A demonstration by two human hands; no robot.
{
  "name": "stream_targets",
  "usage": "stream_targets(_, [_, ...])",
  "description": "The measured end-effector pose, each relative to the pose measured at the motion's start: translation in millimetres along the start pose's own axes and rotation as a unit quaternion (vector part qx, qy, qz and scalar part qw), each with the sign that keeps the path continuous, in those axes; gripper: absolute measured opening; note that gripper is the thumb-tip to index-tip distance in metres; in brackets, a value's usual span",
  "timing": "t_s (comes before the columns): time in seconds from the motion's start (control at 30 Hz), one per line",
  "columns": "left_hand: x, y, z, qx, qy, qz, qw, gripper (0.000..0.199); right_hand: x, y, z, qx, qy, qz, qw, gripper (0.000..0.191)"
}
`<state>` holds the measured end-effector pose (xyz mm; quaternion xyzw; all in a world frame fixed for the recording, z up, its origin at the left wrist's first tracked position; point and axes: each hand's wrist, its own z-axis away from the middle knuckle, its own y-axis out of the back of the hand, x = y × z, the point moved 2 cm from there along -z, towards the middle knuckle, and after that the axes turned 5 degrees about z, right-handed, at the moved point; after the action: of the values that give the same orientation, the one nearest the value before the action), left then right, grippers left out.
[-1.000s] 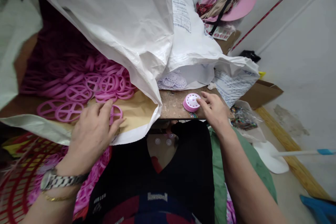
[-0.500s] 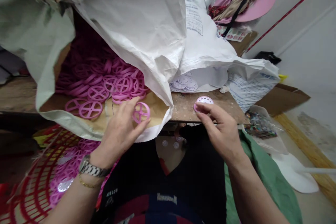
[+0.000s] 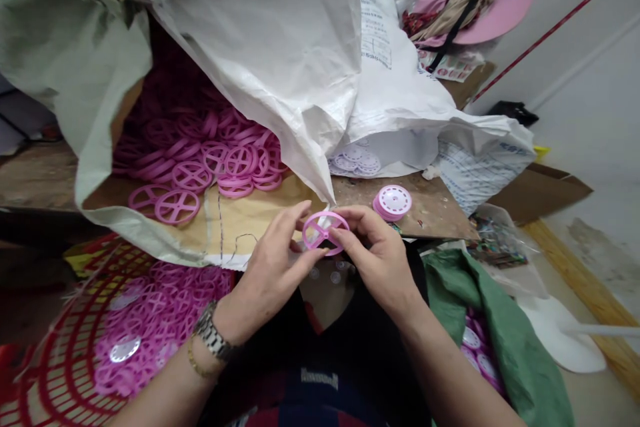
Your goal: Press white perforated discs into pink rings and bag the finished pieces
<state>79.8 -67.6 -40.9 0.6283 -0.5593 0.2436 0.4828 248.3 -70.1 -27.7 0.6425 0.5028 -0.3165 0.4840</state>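
A pink spoked plastic wheel (image 3: 323, 233) is held between my two hands in front of the sack's mouth. My left hand (image 3: 275, 257) pinches its left edge with thumb and fingers. My right hand (image 3: 377, 257) grips the right side, its thumb across the spokes near the hub. Something whitish shows through the wheel; I cannot tell whether it is part of it or behind it. Just beyond my right hand, a short stack of pink wheels (image 3: 393, 201) topped by a white slotted disc rests on the wooden bench (image 3: 440, 217).
A large white sack (image 3: 265, 47) lies open with many loose pink wheels (image 3: 187, 175). White discs (image 3: 356, 159) spill inside another sack (image 3: 400, 80). A red basket (image 3: 55, 347) of pink wheels stands lower left, a green sack (image 3: 500, 320) lower right.
My left hand has carried the pink wheel right, out of the sack's mouth. My right hand has left the stack on the bench and moved left onto that wheel.
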Motion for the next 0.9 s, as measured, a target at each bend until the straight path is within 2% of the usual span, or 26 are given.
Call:
stream_targets(0.1, [0.9, 2.2, -0.5, 0.001, 0.142, 0.142, 0.98, 0.042, -4.5, 6.0, 1.3, 0.079, 0.105, 0.104, 0.986, 0.008])
stream_targets(0.17, [3.2, 4.2, -1.1, -0.001, 0.181, 0.198, 0.963, 0.038, -10.7, 8.8, 1.9, 0.099, 0.198, 0.156, 0.963, 0.01])
stream_targets(0.27, [5.1, 5.7, -1.6, -0.014, 0.197, 0.296, 0.934, 0.039, -20.1, 9.1, 1.5, 0.072, 0.315, 0.183, 0.929, 0.021])
stream_targets(0.4, [4.2, 3.1, -1.7, -0.062, 0.256, 0.448, 0.854, 0.035, -26.0, 4.2, 0.8, 0.051, 0.391, 0.239, 0.887, 0.023])
stream_targets(0.5, [2.2, 2.9, -3.8, -0.067, 0.287, 0.469, 0.833, 0.025, -26.0, 0.5, 0.3, 0.03, 0.401, 0.267, 0.876, 0.019])
stream_targets(0.67, [-1.6, 9.3, -8.4, 0.003, 0.27, 0.455, 0.849, 0.026, -24.4, 11.8, -10.3, 0.008, 0.387, 0.338, 0.858, 0.029])
stream_targets(0.73, [-2.6, 12.7, -9.0, 0.034, 0.263, 0.44, 0.858, 0.027, -19.0, 25.1, -23.8, 0.021, 0.343, 0.374, 0.861, 0.029])
stream_targets(0.8, [-3.2, 14.8, -8.8, 0.05, 0.262, 0.427, 0.864, 0.028, -8.6, 41.1, -43.7, 0.031, 0.268, 0.41, 0.871, 0.027])
stream_targets(0.9, [-4.0, 13.6, -7.4, 0.04, 0.261, 0.412, 0.872, 0.029, 11.5, 63.0, -81.1, 0.019, 0.157, 0.476, 0.865, 0.023])
